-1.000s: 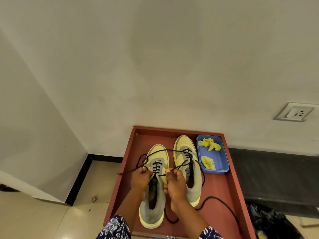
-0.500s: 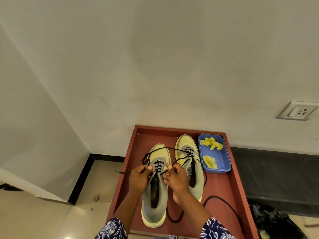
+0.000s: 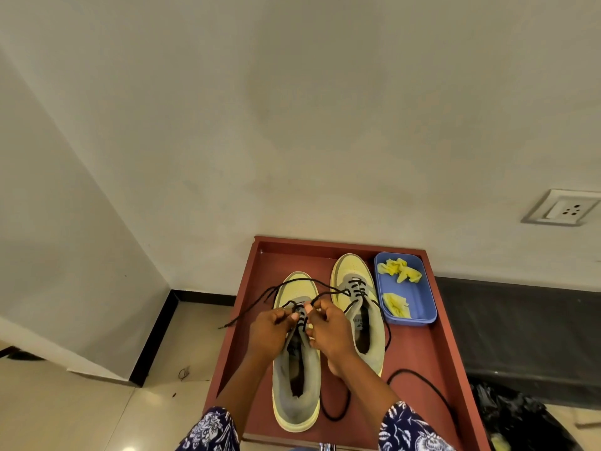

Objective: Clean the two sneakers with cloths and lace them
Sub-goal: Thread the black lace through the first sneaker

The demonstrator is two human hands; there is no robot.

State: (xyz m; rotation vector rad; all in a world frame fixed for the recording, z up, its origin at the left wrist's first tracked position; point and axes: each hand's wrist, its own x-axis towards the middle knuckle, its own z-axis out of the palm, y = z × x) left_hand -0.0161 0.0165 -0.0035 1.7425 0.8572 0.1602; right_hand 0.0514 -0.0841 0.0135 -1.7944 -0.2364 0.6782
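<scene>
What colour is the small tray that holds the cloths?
The small tray is blue, seen clearly in the head view.

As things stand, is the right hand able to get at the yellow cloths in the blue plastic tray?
Probably yes, once freed: the right hand pinches the black lace. Only the right-side sneaker lies between it and the yellow cloths in the open blue tray.

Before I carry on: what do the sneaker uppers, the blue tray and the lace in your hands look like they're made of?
Left sneaker: grey upper looks like matte suede or a similar napped fabric, with no shine; the yellow toe looks smoother, maybe synthetic leather. Blue tray: likely moulded plastic, with an even colour and rounded rim. Lace: thin black cord, probably woven textile; it hangs limp and curves loosely. Both hands pinch it.
</scene>
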